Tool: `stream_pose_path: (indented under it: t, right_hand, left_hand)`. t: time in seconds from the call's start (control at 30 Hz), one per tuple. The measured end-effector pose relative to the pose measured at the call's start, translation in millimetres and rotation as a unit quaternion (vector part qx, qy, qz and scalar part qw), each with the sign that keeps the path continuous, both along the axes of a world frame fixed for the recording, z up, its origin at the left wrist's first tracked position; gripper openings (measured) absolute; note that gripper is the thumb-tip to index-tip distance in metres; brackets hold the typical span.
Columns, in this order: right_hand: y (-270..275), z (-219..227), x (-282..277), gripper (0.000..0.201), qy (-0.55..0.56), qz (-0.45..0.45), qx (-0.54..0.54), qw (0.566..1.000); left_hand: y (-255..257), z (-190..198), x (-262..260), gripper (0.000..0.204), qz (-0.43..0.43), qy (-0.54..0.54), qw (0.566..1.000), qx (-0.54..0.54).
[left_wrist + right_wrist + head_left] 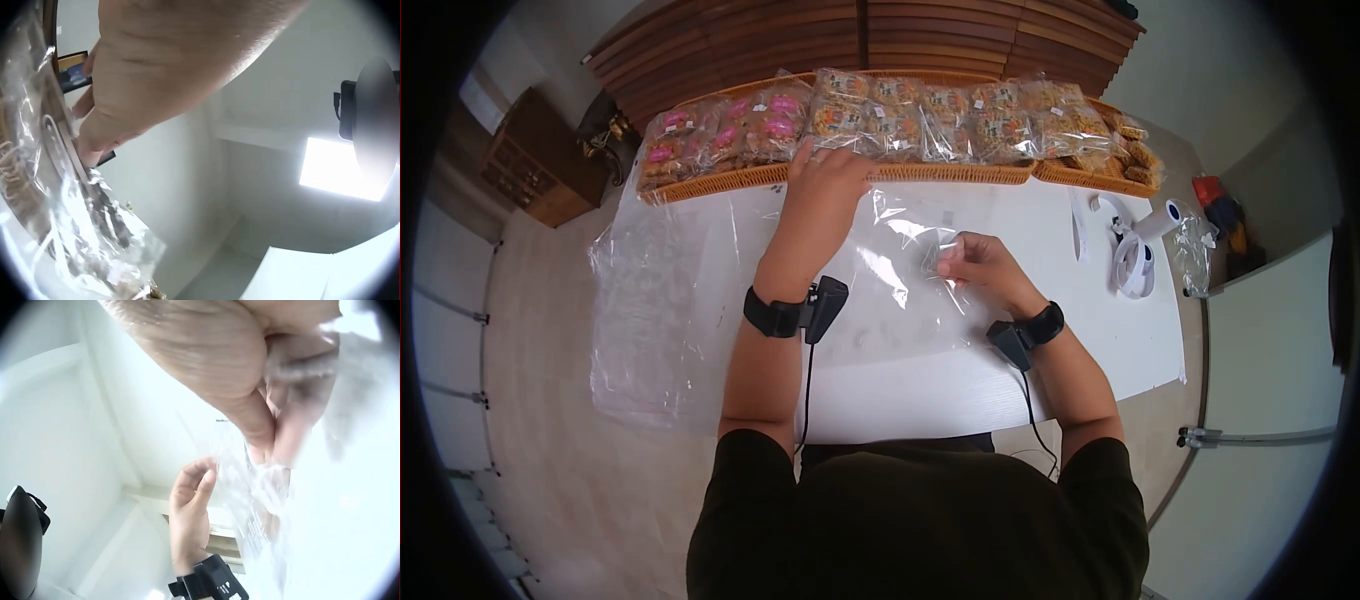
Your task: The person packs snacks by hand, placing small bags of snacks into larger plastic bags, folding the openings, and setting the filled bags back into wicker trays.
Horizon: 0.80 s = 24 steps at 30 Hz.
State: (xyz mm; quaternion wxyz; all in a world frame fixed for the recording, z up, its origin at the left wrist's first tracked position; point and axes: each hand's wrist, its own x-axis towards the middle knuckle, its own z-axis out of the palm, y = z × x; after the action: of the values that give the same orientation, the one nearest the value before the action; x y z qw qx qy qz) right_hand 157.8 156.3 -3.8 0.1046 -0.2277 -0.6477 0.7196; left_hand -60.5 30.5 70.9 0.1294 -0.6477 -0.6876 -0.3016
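Observation:
My right hand (985, 268) pinches a clear plastic bag (890, 265) between thumb and fingertips. The bag spreads over the white table and catches bright glare. In the right wrist view, creased clear film (265, 506) hangs from the pinch of the right hand (269, 394). My left hand (825, 195) reaches to the front of the wicker baskets, its fingers extended at the packaged snacks (840, 115). Seen from the left wrist, the fingertips of the left hand (125, 94) are right at shiny snack wrapping (94, 219).
Wicker baskets (960, 174) of wrapped snacks, some with pink labels, line the table's back edge. A large clear plastic sheet (640, 320) drapes over the table's left side. White label rolls (1135, 270) lie at the right. Behind stands slatted wooden furniture (780, 40).

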Motion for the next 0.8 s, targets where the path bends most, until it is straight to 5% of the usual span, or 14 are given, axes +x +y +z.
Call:
stream_pose_path:
  t: [0.1, 0.17, 0.33, 0.4, 0.6, 0.7, 0.8]
  right_hand:
    - [-11.2, -7.5, -5.0, 0.013, 0.007, -0.049, -0.031, 0.998]
    - [-14.8, -16.9, -7.1, 0.014, 0.002, -0.06, -0.01, 0.998]
    - [9.3, -1.6, 6.3, 0.024, -0.035, -0.034, 0.024, 0.999]
    - [37.3, 7.0, 18.6, 0.026, -0.007, -0.128, 0.188, 0.974]
    - [171.0, 41.3, 78.1, 0.014, 0.081, -0.402, 0.325, 0.852]
    - [269.7, 26.0, 106.4, 0.011, -0.027, -0.515, 0.443, 0.734]
    - [310.2, 25.3, 116.4, 0.02, -0.252, -0.461, 0.517, 0.676]
  left_hand:
    - [-8.7, -1.4, 25.2, 0.032, 0.037, 0.018, 0.999, -0.035]
    - [-13.9, -5.9, 46.9, 0.054, 0.03, -0.041, 0.971, -0.233]
    - [-9.0, -46.6, 60.7, 0.095, -0.03, -0.052, 0.907, -0.416]
    - [-8.2, -56.8, 60.0, 0.096, -0.042, -0.024, 0.907, -0.418]
    - [-6.0, -49.9, 49.1, 0.097, -0.122, -0.022, 0.877, -0.464]
    - [-6.6, -55.4, 49.2, 0.071, -0.146, -0.023, 0.904, -0.401]
    - [-1.5, -47.5, 68.7, 0.044, -0.106, -0.036, 0.933, -0.341]
